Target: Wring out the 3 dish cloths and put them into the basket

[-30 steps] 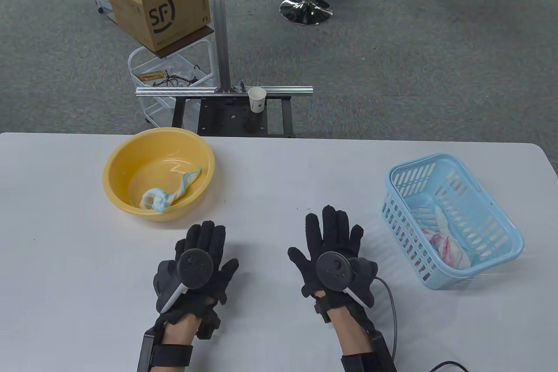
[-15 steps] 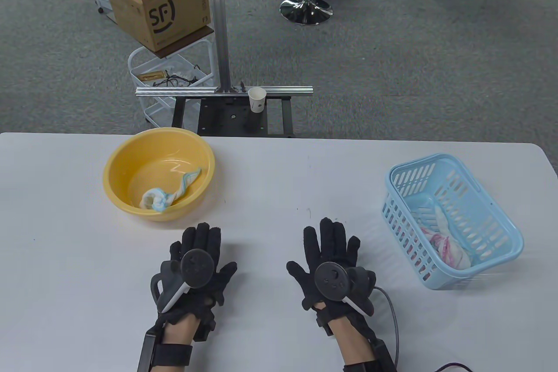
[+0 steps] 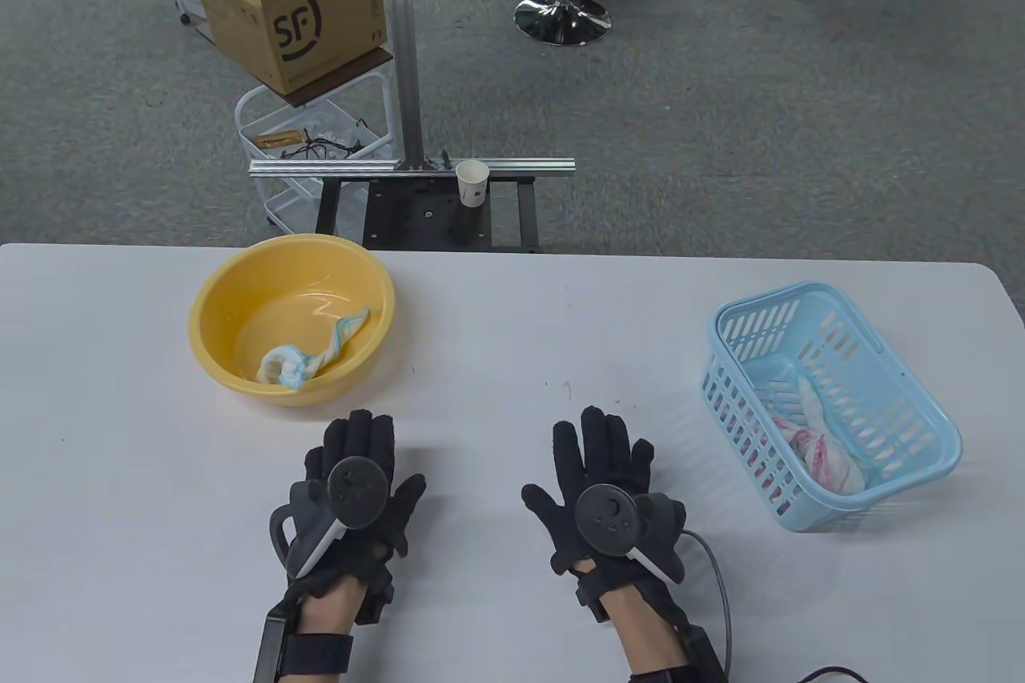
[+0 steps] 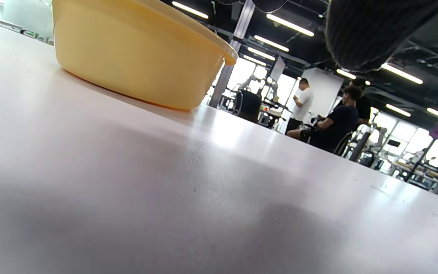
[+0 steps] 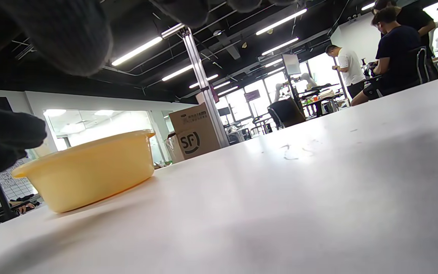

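Note:
A yellow basin [image 3: 210, 291] stands at the table's left and holds one twisted blue-and-white dish cloth [image 3: 308, 359]. The light blue basket [image 3: 921, 411] at the right holds a pink-and-white cloth [image 3: 821, 447] bundled in its near corner. My left hand [image 3: 360, 443] lies flat on the table just in front of the basin, fingers straight, holding nothing. My right hand [image 3: 596, 447] lies flat at the table's middle, fingers spread, also empty. The wrist views show the basin's outer wall [image 4: 135, 57] [image 5: 89, 171] from table height and only dark fingertips [image 4: 371, 34] [image 5: 51, 34] at the top edge.
The white table [image 3: 512, 315] has its far edge just behind the basin. Beyond it stand a black stand with an aluminium post [image 3: 404, 42], a paper cup [image 3: 472, 182], a cardboard box [image 3: 292, 2] and a wire cart. People sit in the background [image 4: 333, 121].
Both hands have slid a little toward me along the table, still flat and empty. The cloths, basin and basket have not moved.

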Motion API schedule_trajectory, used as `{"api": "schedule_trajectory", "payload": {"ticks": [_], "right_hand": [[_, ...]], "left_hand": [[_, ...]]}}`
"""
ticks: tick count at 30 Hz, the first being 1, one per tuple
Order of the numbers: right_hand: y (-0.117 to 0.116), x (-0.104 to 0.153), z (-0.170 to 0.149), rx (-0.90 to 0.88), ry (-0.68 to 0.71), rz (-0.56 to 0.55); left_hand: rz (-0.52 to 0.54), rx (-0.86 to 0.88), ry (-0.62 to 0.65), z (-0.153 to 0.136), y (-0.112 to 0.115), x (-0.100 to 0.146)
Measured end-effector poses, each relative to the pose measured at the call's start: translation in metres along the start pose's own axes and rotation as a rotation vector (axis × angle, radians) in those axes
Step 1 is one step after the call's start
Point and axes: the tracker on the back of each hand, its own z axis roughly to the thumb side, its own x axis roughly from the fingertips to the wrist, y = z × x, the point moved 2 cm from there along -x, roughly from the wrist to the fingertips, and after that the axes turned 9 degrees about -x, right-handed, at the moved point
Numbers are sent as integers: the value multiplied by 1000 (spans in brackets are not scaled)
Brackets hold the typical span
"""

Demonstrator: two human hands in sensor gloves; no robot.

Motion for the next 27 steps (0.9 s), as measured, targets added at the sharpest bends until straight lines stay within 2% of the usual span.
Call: {"api": "schedule_trajectory", "payload": {"ticks": [5,8,14,19,22,27], "right_hand": [[0,0,0,-5,0,1],[0,0,-1,-7,-1,-4],[0,1,-1,-6,-8,1],[-1,1,-3,-2,-20,16],[-1,1,-6,-8,-33,25],[-2,1,-10,-18,-52,43]], "left_hand": [[54,12,-19,-3,-24,-5],[103,-19,-23,-9,-47,-10],[147,-65,-90,-40,-82,-33],[86,-82,-155,-70,-86,-58],[22,-75,-196,-85,-79,-76],[-69,-67,-212,-93,-67,-96]]}}
